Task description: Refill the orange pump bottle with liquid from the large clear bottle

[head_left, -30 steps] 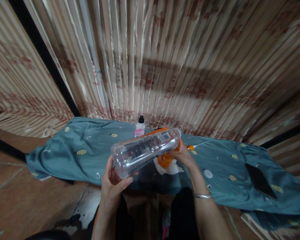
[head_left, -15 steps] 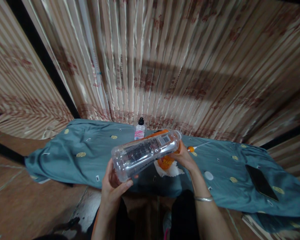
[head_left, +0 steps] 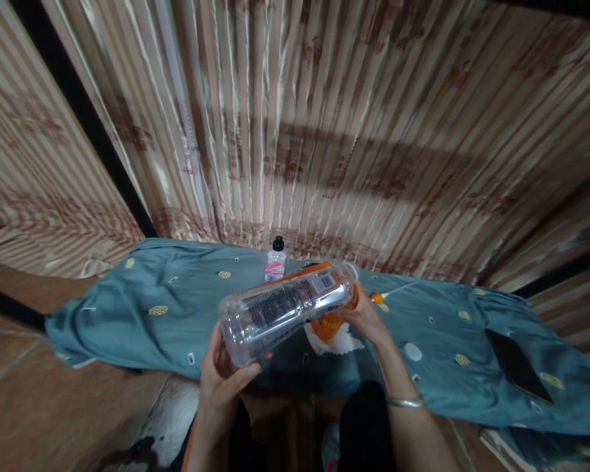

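Left hand (head_left: 221, 373) has its fingers wrapped round the base of a tilted clear plastic bottle (head_left: 285, 311), up over the teal cloth (head_left: 118, 314). Right hand (head_left: 366, 316) is by the neck, can't tell what its fingers grip. Bottle's partly blocking an orange bottle (head_left: 327, 326) and white tissue (head_left: 345, 343); black-capped bottle (head_left: 275, 267) just behind.

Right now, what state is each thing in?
Clear bottle: slanted, in the left hand
Orange bottle: partly hidden
Small bottle: upright, black top on
Tissue: spread out, ragged-edged
Orange-ended tube: lying loose
White disc: lying flat
Phone: flat, dark
Cloth: wrinkled
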Motion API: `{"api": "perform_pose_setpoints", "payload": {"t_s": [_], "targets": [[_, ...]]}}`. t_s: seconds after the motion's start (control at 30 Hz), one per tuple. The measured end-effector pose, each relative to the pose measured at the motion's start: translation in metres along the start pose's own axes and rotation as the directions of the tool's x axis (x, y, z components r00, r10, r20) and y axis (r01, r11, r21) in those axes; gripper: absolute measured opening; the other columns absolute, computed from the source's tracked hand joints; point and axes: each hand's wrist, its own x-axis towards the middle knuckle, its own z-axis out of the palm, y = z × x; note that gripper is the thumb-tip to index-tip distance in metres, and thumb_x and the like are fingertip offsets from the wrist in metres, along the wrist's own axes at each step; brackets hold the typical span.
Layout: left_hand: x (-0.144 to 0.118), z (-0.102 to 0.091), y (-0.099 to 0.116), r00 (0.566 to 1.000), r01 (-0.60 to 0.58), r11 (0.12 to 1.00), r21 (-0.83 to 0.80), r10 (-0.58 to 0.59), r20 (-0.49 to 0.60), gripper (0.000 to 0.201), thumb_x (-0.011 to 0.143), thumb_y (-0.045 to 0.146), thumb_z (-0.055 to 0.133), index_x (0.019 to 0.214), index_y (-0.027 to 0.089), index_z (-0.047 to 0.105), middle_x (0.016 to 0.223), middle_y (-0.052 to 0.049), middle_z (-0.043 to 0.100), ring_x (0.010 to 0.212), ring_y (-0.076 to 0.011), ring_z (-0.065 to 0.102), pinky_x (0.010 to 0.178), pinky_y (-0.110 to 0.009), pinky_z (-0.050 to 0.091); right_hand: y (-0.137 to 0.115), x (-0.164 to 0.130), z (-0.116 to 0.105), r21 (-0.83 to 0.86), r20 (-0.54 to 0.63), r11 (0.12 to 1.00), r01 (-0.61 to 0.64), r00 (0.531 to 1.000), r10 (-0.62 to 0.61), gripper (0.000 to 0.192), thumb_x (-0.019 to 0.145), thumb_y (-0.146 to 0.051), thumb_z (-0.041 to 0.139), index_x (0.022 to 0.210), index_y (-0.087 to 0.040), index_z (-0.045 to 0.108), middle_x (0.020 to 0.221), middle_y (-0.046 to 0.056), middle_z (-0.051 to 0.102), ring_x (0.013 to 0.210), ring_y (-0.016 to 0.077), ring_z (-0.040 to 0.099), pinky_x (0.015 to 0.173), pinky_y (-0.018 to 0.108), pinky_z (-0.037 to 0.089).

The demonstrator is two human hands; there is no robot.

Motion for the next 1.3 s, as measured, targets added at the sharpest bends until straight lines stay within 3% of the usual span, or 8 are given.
{"api": "perform_pose_setpoints", "payload": {"t_s": [0.27, 0.4, 0.53, 0.8, 1.1, 1.3], "targets": [[0.001, -0.003, -0.003, 1.000, 0.016, 1.000, 0.004, -0.016, 0.009, 0.084, 0.051, 0.042, 0.101, 0.125, 0.019, 0.068, 0.117, -0.010, 0.078, 0.076, -0.0221, 0.075, 0.069, -0.033, 0.062, -0.012, -0.003, 0.003, -0.053, 0.024, 0.998, 0.021, 1.000, -0.019, 0.100, 0.055, -0.056, 0.097, 0.142, -0.026, 0.057, 0.138, 0.012, 0.071, 0.130, 0.0371, 0.066, 0.116, 0.053, 0.047], [0.002, -0.005, -0.005, 1.000, 0.009, 1.000, 0.014, -0.009, 0.008, 0.081, 0.052, 0.042, 0.100, 0.123, 0.019, 0.069, 0.119, -0.012, 0.077, 0.083, -0.0254, 0.076, 0.069, -0.033, 0.062, -0.011, -0.003, 0.004, -0.061, 0.020, 0.998, 0.022, 1.000, -0.021, 0.097, 0.057, -0.056, 0.096, 0.141, -0.026, 0.057, 0.136, 0.012, 0.072, 0.128, 0.0366, 0.066, 0.115, 0.053, 0.048], [0.004, -0.007, -0.006, 1.000, 0.014, 1.000, 0.019, -0.014, 0.011, 0.081, 0.052, 0.043, 0.100, 0.123, 0.019, 0.069, 0.115, -0.011, 0.078, 0.075, -0.0238, 0.075, 0.070, -0.035, 0.062, -0.008, -0.003, 0.004, -0.073, 0.005, 0.997, 0.018, 1.000, -0.018, 0.098, 0.056, -0.055, 0.097, 0.141, -0.027, 0.057, 0.135, 0.011, 0.072, 0.127, 0.0354, 0.066, 0.116, 0.052, 0.047], [0.004, -0.006, -0.003, 1.000, 0.020, 1.000, 0.024, -0.020, 0.014, 0.078, 0.053, 0.043, 0.099, 0.122, 0.020, 0.071, 0.115, -0.010, 0.078, 0.077, -0.0230, 0.074, 0.069, -0.033, 0.061, -0.011, -0.003, 0.006, -0.046, 0.006, 0.999, -0.001, 1.000, 0.001, 0.093, 0.056, -0.054, 0.097, 0.137, -0.026, 0.060, 0.133, 0.012, 0.073, 0.125, 0.0349, 0.068, 0.115, 0.051, 0.049], [0.005, -0.005, -0.002, 0.999, 0.035, 0.999, 0.041, -0.036, 0.034, 0.080, 0.053, 0.048, 0.099, 0.121, 0.020, 0.070, 0.102, -0.008, 0.079, 0.073, -0.0227, 0.072, 0.069, -0.032, 0.058, -0.008, -0.005, 0.005, -0.107, -0.025, 0.994, 0.003, 1.000, -0.005, 0.096, 0.058, -0.054, 0.095, 0.141, -0.027, 0.057, 0.130, 0.012, 0.074, 0.124, 0.0360, 0.069, 0.113, 0.052, 0.051], [0.010, -0.010, -0.007, 0.999, 0.011, 0.997, 0.078, -0.014, 0.042, 0.071, 0.051, 0.047, 0.099, 0.111, 0.020, 0.071, 0.100, -0.009, 0.078, 0.087, -0.0300, 0.074, 0.074, -0.036, 0.059, -0.007, -0.004, 0.004, -0.132, -0.036, 0.991, 0.008, 0.999, -0.013, 0.088, 0.061, -0.054, 0.092, 0.139, -0.028, 0.058, 0.126, 0.010, 0.075, 0.120, 0.0348, 0.071, 0.110, 0.051, 0.053]]}}
